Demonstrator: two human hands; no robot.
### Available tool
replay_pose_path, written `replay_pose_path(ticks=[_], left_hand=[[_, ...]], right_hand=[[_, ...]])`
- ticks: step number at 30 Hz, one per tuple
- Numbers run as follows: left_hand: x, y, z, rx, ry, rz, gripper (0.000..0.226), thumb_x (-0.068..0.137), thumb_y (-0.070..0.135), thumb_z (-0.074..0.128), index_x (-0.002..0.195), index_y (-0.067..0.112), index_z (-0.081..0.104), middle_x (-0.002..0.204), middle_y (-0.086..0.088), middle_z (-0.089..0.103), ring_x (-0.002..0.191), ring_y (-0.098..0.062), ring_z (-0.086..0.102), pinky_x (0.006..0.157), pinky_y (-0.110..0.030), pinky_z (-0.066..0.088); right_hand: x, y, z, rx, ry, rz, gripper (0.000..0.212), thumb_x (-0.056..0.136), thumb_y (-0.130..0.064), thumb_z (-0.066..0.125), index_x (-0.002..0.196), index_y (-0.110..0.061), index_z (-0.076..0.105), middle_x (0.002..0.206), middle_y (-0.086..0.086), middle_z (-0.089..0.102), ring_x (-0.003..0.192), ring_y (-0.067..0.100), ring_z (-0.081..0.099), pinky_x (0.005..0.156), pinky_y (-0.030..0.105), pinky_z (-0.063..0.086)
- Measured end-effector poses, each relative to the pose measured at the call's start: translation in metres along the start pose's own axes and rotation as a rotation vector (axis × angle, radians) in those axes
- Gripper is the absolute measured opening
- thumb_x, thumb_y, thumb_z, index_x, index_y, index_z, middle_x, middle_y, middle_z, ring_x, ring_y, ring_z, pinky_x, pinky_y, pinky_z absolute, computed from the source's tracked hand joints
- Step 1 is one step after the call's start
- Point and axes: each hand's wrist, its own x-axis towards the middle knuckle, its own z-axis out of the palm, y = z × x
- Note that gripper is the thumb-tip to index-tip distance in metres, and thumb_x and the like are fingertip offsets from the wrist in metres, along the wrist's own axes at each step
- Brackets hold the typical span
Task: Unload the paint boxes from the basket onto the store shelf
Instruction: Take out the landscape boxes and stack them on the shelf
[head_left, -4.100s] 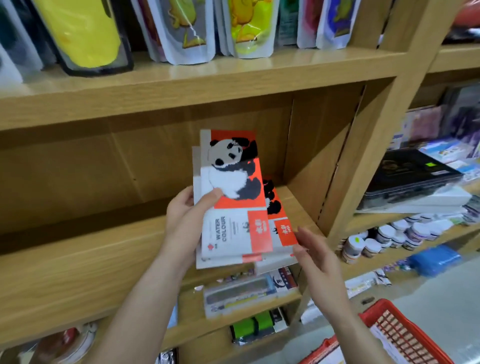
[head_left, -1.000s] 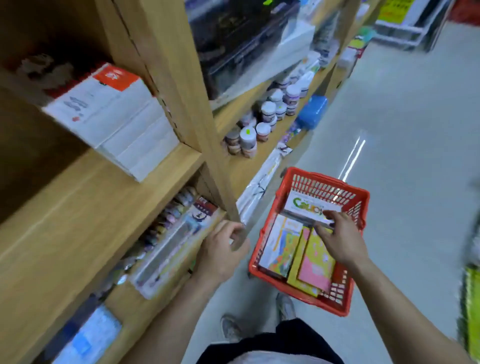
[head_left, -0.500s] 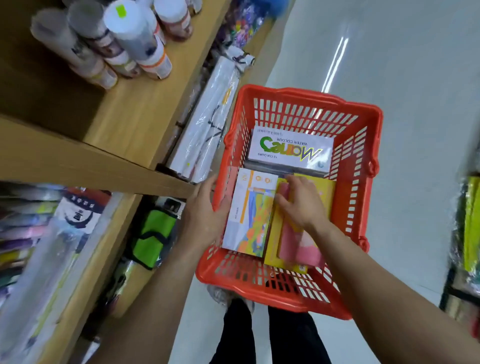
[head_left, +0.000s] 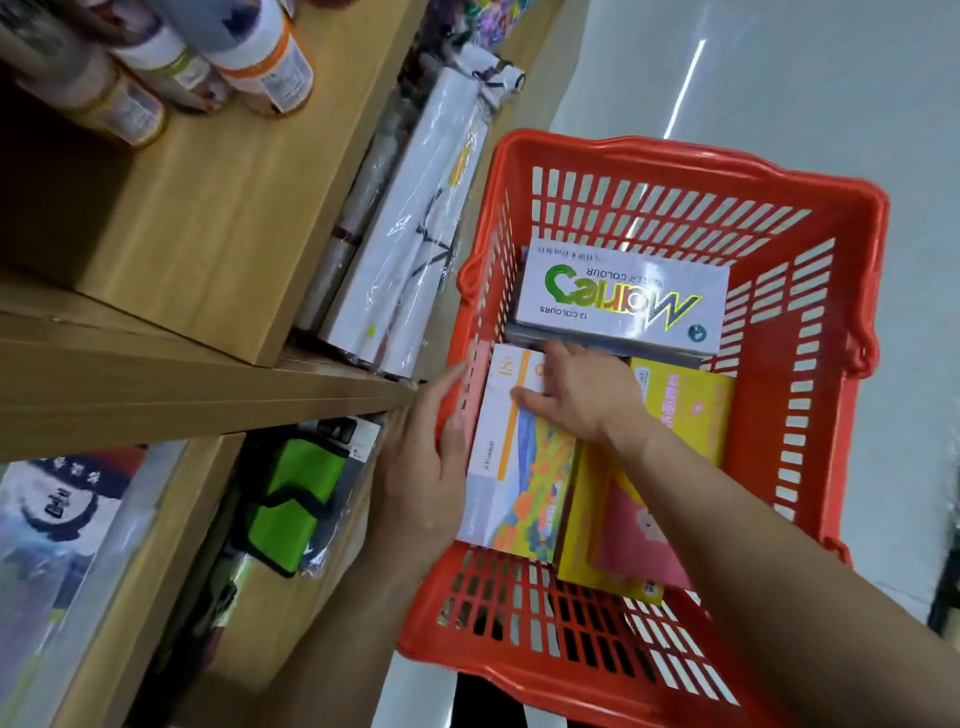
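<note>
A red basket (head_left: 810, 291) sits on the floor beside a wooden shelf (head_left: 208, 218), and both of the person's hands reach down into it. The left hand (head_left: 426, 457) lies along the basket's left wall, fingers together and flat against the left edge of a white paint box with a colourful landscape print (head_left: 519, 467); whether they curl under it cannot be told. The right hand (head_left: 582, 400) rests on the top end of that same box, fingers spread and pressing down on its face, thumb pointing left. This box lies flat by the left wall of the basket. Just beside it, on the right, lies a yellow box with a pink cover (head_left: 675, 415), partly hidden under the right forearm. Along the far wall of the basket a white box printed "12 COLOURS" (head_left: 623, 296) lies crosswise on something darker. On the shelf's upper board stand several paint jars (head_left: 260, 57); wrapped white packs (head_left: 410, 223) lie on the board's near edge
</note>
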Motion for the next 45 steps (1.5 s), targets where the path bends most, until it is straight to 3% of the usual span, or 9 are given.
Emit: replay_pose_path(ticks=[2,8,14,19,23,27,32,35,45], left_hand=[[0.001,0.001,0.0,-0.011,0.013,0.0,0.042,0.102,0.028,0.043,0.142,0.044,0.049,0.137,0.009,0.062,0.125,-0.012,0.059,0.102,-0.045,0.051],[0.002,0.0,0.001,-0.033,0.003,-0.004,0.043,0.103,0.026,0.044,0.141,0.044,0.049,0.136,0.016,0.06,0.126,-0.006,0.057,0.101,-0.029,0.048],[0.004,-0.002,0.002,-0.01,0.007,0.02,0.044,0.102,0.022,0.044,0.139,0.046,0.047,0.134,0.028,0.055,0.126,0.01,0.049,0.1,-0.004,0.034],[0.005,-0.001,0.0,-0.027,-0.007,0.014,0.043,0.103,0.024,0.044,0.137,0.052,0.044,0.132,0.04,0.049,0.127,0.008,0.05,0.101,-0.006,0.037],[0.005,-0.002,0.0,-0.045,-0.01,0.017,0.043,0.103,0.024,0.044,0.139,0.048,0.044,0.134,0.041,0.047,0.129,0.011,0.049,0.103,-0.007,0.037],[0.005,-0.001,0.0,-0.041,-0.016,0.013,0.044,0.103,0.024,0.044,0.138,0.051,0.043,0.132,0.041,0.048,0.128,0.01,0.049,0.103,-0.01,0.038],[0.004,-0.001,-0.001,-0.07,-0.011,0.013,0.043,0.104,0.023,0.043,0.139,0.048,0.044,0.137,0.021,0.059,0.129,-0.006,0.056,0.105,-0.035,0.05],[0.003,-0.001,-0.001,-0.072,-0.003,0.007,0.043,0.104,0.023,0.044,0.14,0.044,0.047,0.139,0.015,0.06,0.129,-0.006,0.056,0.105,-0.038,0.05],[0.002,0.0,-0.001,-0.092,0.027,-0.017,0.048,0.103,0.022,0.047,0.134,0.058,0.048,0.137,0.016,0.063,0.126,-0.008,0.06,0.102,-0.045,0.052]], right_hand=[[0.008,0.0,-0.003,0.001,-0.058,0.022,0.071,0.08,-0.077,0.055,0.124,-0.021,0.058,0.118,0.003,0.071,0.11,0.032,0.067,0.077,0.039,0.05],[0.022,-0.002,-0.006,0.136,-0.142,0.061,0.077,0.055,-0.089,0.05,0.101,-0.03,0.065,0.077,-0.016,0.066,0.09,0.021,0.071,0.067,0.032,0.044],[0.018,-0.002,0.001,0.137,-0.109,0.044,0.091,0.052,-0.089,0.051,0.123,-0.034,0.066,0.104,-0.006,0.072,0.105,0.022,0.068,0.086,0.037,0.056],[0.018,-0.004,0.0,0.069,-0.182,0.0,0.096,0.056,-0.087,0.058,0.138,-0.036,0.056,0.121,0.002,0.067,0.12,0.025,0.062,0.097,0.037,0.05],[0.02,-0.008,-0.002,-0.024,-0.257,-0.029,0.086,0.053,-0.091,0.052,0.117,-0.033,0.06,0.103,-0.008,0.075,0.108,0.028,0.068,0.09,0.039,0.053],[0.015,-0.009,-0.008,-0.005,-0.241,-0.052,0.097,0.053,-0.09,0.054,0.133,-0.036,0.056,0.102,-0.014,0.074,0.113,0.027,0.065,0.092,0.037,0.048],[0.001,-0.006,-0.019,-0.009,-0.199,-0.092,0.102,0.058,-0.085,0.06,0.145,-0.033,0.045,0.121,-0.009,0.071,0.122,0.02,0.063,0.106,0.039,0.04],[-0.008,-0.004,-0.031,0.007,-0.245,-0.103,0.097,0.061,-0.08,0.062,0.145,-0.035,0.042,0.127,-0.009,0.068,0.126,0.018,0.06,0.113,0.044,0.033],[-0.018,-0.014,-0.061,-0.005,-0.316,-0.143,0.081,0.07,-0.071,0.075,0.134,-0.024,0.057,0.123,0.004,0.063,0.116,0.028,0.061,0.094,0.039,0.049]])
